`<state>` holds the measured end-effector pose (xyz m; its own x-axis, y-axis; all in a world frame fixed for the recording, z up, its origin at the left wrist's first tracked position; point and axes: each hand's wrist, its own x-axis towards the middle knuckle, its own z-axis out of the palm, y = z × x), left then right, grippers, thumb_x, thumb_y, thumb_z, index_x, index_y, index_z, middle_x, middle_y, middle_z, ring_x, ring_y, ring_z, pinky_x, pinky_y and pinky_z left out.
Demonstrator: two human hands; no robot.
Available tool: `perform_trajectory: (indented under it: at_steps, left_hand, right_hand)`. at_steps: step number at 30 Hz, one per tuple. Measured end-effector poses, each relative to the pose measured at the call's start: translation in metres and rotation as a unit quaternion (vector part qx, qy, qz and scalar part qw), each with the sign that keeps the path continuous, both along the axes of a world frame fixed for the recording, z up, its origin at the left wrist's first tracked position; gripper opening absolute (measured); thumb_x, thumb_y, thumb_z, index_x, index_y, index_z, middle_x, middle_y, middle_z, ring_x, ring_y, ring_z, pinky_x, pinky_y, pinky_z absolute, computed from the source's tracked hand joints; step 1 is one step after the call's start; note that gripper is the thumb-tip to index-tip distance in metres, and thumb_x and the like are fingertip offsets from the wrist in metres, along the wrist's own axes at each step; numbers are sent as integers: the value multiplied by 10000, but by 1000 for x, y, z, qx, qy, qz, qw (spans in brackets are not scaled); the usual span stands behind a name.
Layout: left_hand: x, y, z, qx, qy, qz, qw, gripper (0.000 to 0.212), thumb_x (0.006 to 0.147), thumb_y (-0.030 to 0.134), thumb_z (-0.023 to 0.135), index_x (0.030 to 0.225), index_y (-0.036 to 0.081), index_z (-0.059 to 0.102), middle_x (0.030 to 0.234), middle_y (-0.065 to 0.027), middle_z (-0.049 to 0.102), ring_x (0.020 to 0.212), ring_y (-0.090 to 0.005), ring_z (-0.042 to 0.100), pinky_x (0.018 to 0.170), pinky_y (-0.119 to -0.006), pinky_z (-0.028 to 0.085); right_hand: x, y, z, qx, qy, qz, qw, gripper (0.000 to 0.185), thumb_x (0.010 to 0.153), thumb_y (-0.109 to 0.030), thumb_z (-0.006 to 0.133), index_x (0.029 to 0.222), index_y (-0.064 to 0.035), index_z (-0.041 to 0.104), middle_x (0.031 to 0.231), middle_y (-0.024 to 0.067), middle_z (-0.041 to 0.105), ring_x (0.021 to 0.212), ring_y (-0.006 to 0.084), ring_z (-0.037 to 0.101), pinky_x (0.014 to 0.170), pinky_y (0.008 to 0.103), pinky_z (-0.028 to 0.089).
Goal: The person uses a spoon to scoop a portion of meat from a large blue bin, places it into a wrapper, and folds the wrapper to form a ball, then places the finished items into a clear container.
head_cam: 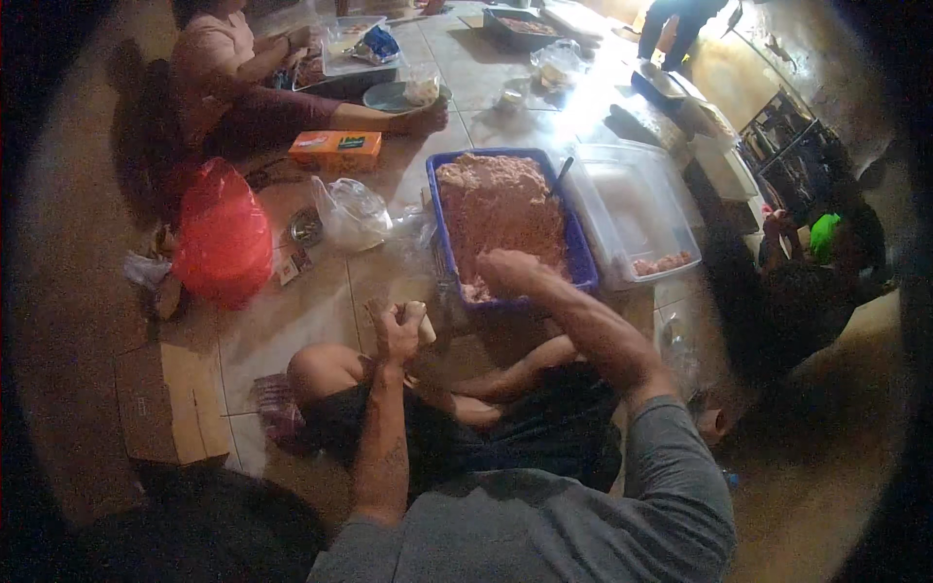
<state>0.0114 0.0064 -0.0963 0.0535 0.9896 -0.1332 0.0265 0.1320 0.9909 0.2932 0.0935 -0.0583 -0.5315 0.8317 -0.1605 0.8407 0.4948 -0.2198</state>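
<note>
My left hand [397,331] is raised above my lap, its fingers closed around a small pale piece [426,328], perhaps tofu or dough. In front of me a blue-purple plastic tub [587,273] is filled with a pinkish-brown minced mixture [503,211], paler along the far edge. My right hand [514,271] reaches over the tub's near end and touches the mixture; its fingers are blurred and partly hidden. A dark utensil handle [565,169] sticks up at the tub's far right. Against the right side stands a clear plastic container [619,204] with several shaped pieces [662,264] at its near end.
Left of the tub are a white plastic bag [353,211], a red plastic bag [222,237], an orange box [335,149] and a cardboard box [171,404] on the tiled floor. Another person [240,80] sits far left by trays. A person [816,270] is at the right.
</note>
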Motion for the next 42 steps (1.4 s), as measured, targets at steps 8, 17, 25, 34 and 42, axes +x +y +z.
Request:
perform_trajectory:
  at_steps: [8, 17, 25, 34, 42]
  left_hand:
    - [-12, -1, -35, 27, 36, 48, 998, 367, 815, 284, 803, 924, -22, 633, 831, -70, 672, 709, -142, 614, 662, -311, 509]
    - [-19, -3, -24, -58, -96, -13, 994, 240, 866, 211, 760, 948, 21, 639, 846, -39, 681, 732, -122, 638, 642, -288, 519]
    - [4, 3, -2, -152, -446, -119, 874, 659, 943, 584, 521, 1181, -29, 572, 1129, -165, 658, 991, -270, 654, 857, -373, 534]
    - [61, 2, 110, -190, -676, -109, 704, 831, 922, 643, 481, 1327, -82, 460, 1337, -228, 524, 1225, -378, 512, 1090, -505, 385]
    - [42, -7, 82, -124, -676, -79, 722, 878, 899, 673, 481, 1312, -101, 461, 1317, -257, 537, 1233, -408, 511, 1108, -550, 359]
  right_hand:
    - [-23, -7, 48, -86, -115, -46, 989, 181, 861, -151, 593, 1002, -94, 690, 922, 186, 704, 884, 348, 691, 730, 495, 540]
    - [9, -5, 46, -175, 92, -20, 980, 302, 862, -287, 694, 1010, -26, 661, 935, 170, 702, 886, 321, 671, 751, 453, 515]
    - [47, -47, 64, -118, 343, -102, 926, 210, 915, -160, 659, 1009, 28, 650, 898, 78, 690, 800, 175, 630, 731, 339, 509]
    - [-14, -123, 57, 115, 427, -187, 877, 164, 880, -73, 631, 1036, -23, 633, 939, 133, 661, 867, 282, 658, 774, 388, 516]
    - [-50, -141, 40, 79, 355, -46, 931, 319, 800, -75, 707, 1111, -71, 637, 1005, 146, 656, 1008, 326, 653, 831, 378, 536]
